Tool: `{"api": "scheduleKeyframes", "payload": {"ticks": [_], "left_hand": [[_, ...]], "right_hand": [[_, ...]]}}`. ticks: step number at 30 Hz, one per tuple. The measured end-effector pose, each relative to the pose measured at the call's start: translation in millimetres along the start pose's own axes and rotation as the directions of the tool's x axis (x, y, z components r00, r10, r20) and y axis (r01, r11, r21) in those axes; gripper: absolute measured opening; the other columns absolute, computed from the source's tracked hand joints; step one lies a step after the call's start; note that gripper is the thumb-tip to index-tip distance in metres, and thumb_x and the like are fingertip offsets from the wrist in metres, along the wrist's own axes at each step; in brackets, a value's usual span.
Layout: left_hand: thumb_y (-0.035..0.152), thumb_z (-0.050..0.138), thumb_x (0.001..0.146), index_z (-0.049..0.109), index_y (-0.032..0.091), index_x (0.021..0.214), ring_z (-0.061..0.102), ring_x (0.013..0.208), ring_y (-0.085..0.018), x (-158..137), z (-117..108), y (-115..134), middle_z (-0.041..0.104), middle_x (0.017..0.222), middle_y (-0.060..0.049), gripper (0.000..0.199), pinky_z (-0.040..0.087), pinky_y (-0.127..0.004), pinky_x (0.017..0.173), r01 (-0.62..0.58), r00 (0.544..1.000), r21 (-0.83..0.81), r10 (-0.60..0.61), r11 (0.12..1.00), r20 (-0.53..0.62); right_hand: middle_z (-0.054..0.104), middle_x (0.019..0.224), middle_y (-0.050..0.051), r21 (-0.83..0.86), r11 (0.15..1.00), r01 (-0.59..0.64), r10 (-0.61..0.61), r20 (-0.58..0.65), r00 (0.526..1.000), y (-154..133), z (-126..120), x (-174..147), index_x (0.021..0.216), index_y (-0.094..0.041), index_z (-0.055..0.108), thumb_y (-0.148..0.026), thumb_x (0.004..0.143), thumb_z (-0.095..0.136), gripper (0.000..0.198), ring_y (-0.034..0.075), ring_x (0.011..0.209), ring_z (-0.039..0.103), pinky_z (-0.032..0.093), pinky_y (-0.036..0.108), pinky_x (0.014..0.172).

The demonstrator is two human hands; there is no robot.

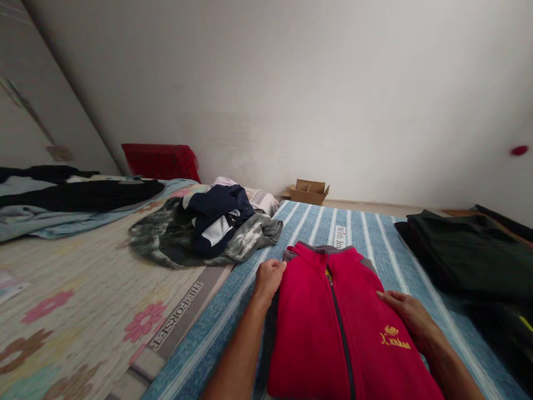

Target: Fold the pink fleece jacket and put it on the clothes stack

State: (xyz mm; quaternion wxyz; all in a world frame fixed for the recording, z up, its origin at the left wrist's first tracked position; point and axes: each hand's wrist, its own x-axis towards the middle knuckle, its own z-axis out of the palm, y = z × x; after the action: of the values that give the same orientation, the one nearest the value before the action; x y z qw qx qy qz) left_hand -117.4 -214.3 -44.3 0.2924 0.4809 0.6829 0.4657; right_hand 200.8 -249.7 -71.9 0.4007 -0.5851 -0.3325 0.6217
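Red jacket: front up on the blue striped cover, between both hands
Left hand: fingertips pinching its shoulder edge
Right hand: fingers over the opposite side; cannot tell whether they grip
Zip: uneven pulling could skew it; a one-sided hold could let layers slip

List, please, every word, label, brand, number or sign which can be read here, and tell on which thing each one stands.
"THE FORSET": on the beige border of the floral bedsheet.
"With lov": on the blue striped sheet; its end meets the red zip jacket.
Gold lettering on the jacket's chest: too blurred and stylised to read surely.
No number can be made out.
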Motion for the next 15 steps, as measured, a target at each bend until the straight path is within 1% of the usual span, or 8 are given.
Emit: {"api": "scheduleKeyframes", "payload": {"ticks": [2,4,7,9,10,12,13,15], "left_hand": [[0.033,0.06,0.068,0.062,0.016,0.06,0.053,0.056,-0.015,4.2,3.9,-2.8,0.058,0.055,0.0,0.019,0.036,-0.023,0.051,0.03,1.0,-0.069,-0.03,0.997,0.005],[0.034,0.062,0.066,0.062,0.015,0.058,0.049,0.051,-0.013,8.1,7.6,-5.0,0.054,0.052,0.002,0.02,0.033,-0.022,0.049,0.07,0.997,-0.162,-0.067,0.984,0.025],[0.036,0.065,0.063,0.063,0.015,0.059,0.049,0.051,-0.012,12.4,12.5,-9.2,0.054,0.051,0.003,0.022,0.033,-0.022,0.048,0.128,0.991,-0.288,-0.112,0.949,0.073],[0.036,0.067,0.061,0.064,0.014,0.062,0.051,0.052,-0.013,14.2,15.1,-12.0,0.056,0.052,0.003,0.022,0.034,-0.022,0.049,0.161,0.986,-0.348,-0.132,0.923,0.104],[0.036,0.067,0.06,0.065,0.014,0.063,0.051,0.053,-0.013,14.8,16.0,-13.0,0.057,0.053,0.003,0.022,0.034,-0.022,0.049,0.174,0.983,-0.373,-0.139,0.912,0.119],[0.034,0.067,0.059,0.066,0.013,0.065,0.052,0.054,-0.013,15.7,17.3,-14.0,0.059,0.055,0.002,0.022,0.035,-0.022,0.049,0.195,0.978,-0.412,-0.145,0.89,0.15],[0.034,0.067,0.059,0.066,0.013,0.065,0.052,0.053,-0.012,15.9,17.5,-13.9,0.06,0.056,0.001,0.022,0.036,-0.022,0.049,0.204,0.976,-0.429,-0.146,0.88,0.164],[0.033,0.067,0.059,0.066,0.013,0.065,0.051,0.052,-0.012,15.9,17.6,-13.0,0.061,0.056,0.001,0.022,0.036,-0.022,0.049,0.222,0.97,-0.461,-0.148,0.859,0.19]], "right_hand": [[0.062,0.054,0.002,-0.148,0.989,0.015,-0.022,-0.043,0.999,-5.1,-4.3,-3.4,0.07,-0.019,0.059,-0.048,0.063,0.07,0.031,0.017,0.047,0.059,0.041,0.025,0.042],[0.058,0.049,0.002,-0.307,0.951,0.036,-0.083,-0.141,0.987,-13.9,-11.1,-10.8,0.076,-0.019,0.062,-0.053,0.063,0.068,0.037,0.015,0.04,0.054,0.035,0.024,0.037],[0.056,0.047,0.002,-0.453,0.886,0.094,-0.244,-0.285,0.927,-33.9,-19.8,-29.6,0.084,-0.018,0.063,-0.059,0.061,0.067,0.047,0.014,0.037,0.048,0.033,0.024,0.035],[0.06,0.053,0.005,-0.523,0.84,0.143,-0.341,-0.305,0.889,-51.7,-16.3,-44.1,0.088,-0.018,0.064,-0.062,0.06,0.067,0.053,0.015,0.04,0.051,0.038,0.026,0.038],[0.061,0.055,0.006,-0.555,0.815,0.167,-0.376,-0.286,0.881,-61.7,-9.5,-50.4,0.089,-0.018,0.065,-0.063,0.059,0.067,0.054,0.016,0.042,0.052,0.04,0.027,0.04],[0.061,0.056,0.006,-0.6,0.753,0.27,-0.442,-0.156,0.883,-82.2,15.5,-58.2,0.089,-0.018,0.067,-0.062,0.06,0.068,0.052,0.016,0.043,0.051,0.041,0.027,0.041],[0.06,0.055,0.005,-0.598,0.716,0.361,-0.482,-0.048,0.875,-92.1,33.0,-58.4,0.087,-0.018,0.067,-0.059,0.062,0.068,0.048,0.015,0.044,0.051,0.039,0.026,0.04],[0.056,0.05,0.002,-0.593,0.625,0.508,-0.5,0.196,0.844,-108.8,73.9,-49.6,0.081,-0.018,0.068,-0.052,0.066,0.067,0.037,0.013,0.043,0.048,0.035,0.023,0.039]]}}
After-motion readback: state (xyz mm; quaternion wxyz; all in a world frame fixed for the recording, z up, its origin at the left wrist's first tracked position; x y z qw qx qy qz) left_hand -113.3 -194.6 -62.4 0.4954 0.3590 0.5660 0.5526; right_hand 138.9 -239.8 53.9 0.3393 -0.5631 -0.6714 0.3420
